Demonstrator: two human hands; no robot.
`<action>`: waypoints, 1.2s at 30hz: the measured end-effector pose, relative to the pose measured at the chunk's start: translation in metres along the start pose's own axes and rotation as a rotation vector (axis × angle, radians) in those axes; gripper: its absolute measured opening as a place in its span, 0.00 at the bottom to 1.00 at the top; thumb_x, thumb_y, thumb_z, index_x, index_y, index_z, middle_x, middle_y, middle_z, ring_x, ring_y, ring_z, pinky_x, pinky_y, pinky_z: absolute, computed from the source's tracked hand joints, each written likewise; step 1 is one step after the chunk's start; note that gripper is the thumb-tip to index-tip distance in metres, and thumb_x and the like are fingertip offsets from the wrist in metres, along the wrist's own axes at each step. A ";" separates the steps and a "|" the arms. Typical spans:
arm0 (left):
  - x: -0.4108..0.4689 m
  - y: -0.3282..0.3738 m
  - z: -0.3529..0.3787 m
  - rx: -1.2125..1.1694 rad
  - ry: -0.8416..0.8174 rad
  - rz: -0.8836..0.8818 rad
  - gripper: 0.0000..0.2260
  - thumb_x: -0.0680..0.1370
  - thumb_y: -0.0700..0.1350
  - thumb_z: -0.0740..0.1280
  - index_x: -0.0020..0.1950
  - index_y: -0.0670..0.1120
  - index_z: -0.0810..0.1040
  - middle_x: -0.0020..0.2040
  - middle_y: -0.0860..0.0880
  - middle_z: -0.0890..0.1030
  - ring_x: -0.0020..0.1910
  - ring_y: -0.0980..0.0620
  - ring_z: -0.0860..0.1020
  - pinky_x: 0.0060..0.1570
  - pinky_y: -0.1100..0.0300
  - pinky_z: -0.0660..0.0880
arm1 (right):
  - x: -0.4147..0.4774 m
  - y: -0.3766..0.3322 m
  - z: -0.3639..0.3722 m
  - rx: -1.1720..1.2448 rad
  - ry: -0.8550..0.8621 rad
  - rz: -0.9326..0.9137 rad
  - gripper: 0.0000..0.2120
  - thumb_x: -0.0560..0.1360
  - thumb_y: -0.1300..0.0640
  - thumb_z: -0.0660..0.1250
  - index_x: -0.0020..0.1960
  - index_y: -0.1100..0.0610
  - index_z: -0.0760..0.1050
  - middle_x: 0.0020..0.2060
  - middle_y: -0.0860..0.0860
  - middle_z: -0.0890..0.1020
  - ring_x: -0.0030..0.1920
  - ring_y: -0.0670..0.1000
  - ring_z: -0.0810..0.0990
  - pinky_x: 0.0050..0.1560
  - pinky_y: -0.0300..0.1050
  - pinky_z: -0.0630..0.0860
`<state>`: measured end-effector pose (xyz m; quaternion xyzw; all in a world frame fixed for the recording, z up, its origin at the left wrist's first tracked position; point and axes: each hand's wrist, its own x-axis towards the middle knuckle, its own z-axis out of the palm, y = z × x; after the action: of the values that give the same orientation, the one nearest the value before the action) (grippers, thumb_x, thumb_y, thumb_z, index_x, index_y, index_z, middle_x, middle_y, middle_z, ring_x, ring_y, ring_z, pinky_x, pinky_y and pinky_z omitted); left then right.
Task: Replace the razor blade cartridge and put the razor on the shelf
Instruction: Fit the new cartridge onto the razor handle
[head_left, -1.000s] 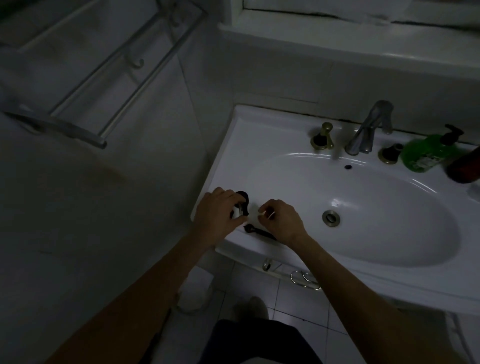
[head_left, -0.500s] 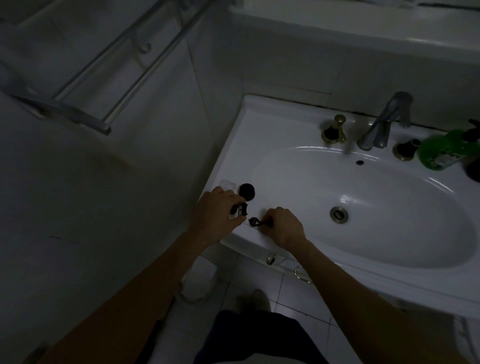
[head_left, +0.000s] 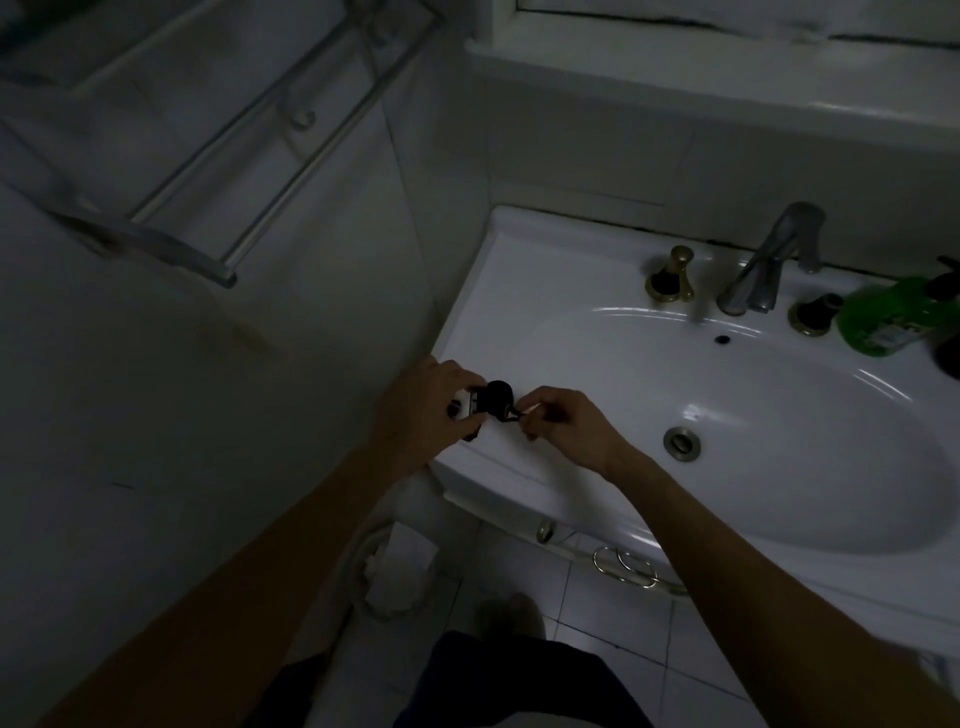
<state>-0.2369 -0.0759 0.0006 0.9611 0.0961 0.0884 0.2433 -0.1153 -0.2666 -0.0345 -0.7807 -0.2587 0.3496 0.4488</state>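
Observation:
The light is dim. My left hand (head_left: 421, 415) is closed on a small white and black cartridge case (head_left: 474, 402) over the front left corner of the white sink (head_left: 519, 270). My right hand (head_left: 566, 426) pinches the thin dark razor (head_left: 513, 415), most of its handle hidden in the fingers. The razor's front end points left and touches the case. Whether a cartridge sits on the razor is hidden. A black round object (head_left: 500, 388) shows just behind the case.
A metal rack shelf (head_left: 208, 171) hangs on the left wall above the sink. A white ledge (head_left: 727, 88) runs behind the basin. The faucet (head_left: 769, 265), two brass knobs and a green soap bottle (head_left: 893, 317) stand at the back right. The drain (head_left: 681, 441) is right of my hands.
My right hand picked the razor up from the sink rim and brought its front end left to the case in my left hand. Both hands shifted slightly toward the black round object.

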 end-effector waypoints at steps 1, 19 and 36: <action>0.002 0.000 -0.002 0.007 -0.003 0.003 0.17 0.70 0.50 0.77 0.57 0.48 0.82 0.50 0.50 0.83 0.47 0.49 0.76 0.43 0.56 0.73 | 0.001 -0.004 -0.002 0.005 0.004 -0.003 0.12 0.74 0.65 0.67 0.47 0.48 0.81 0.40 0.56 0.86 0.46 0.57 0.84 0.58 0.55 0.78; 0.018 -0.001 -0.008 -0.002 -0.062 0.108 0.19 0.71 0.55 0.75 0.59 0.52 0.81 0.52 0.55 0.81 0.49 0.53 0.74 0.43 0.54 0.75 | 0.002 -0.028 -0.017 -0.049 -0.003 -0.097 0.07 0.75 0.62 0.70 0.53 0.55 0.81 0.41 0.53 0.86 0.44 0.52 0.85 0.53 0.45 0.80; 0.022 0.018 -0.015 -0.051 -0.100 0.157 0.15 0.74 0.57 0.71 0.57 0.54 0.81 0.50 0.55 0.81 0.48 0.52 0.74 0.45 0.53 0.74 | -0.003 -0.046 -0.010 -0.186 -0.025 -0.002 0.27 0.80 0.38 0.56 0.38 0.60 0.74 0.32 0.51 0.76 0.33 0.47 0.72 0.37 0.41 0.67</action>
<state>-0.2160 -0.0793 0.0252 0.9624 0.0059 0.0615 0.2647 -0.1137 -0.2523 0.0098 -0.8143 -0.2964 0.3334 0.3714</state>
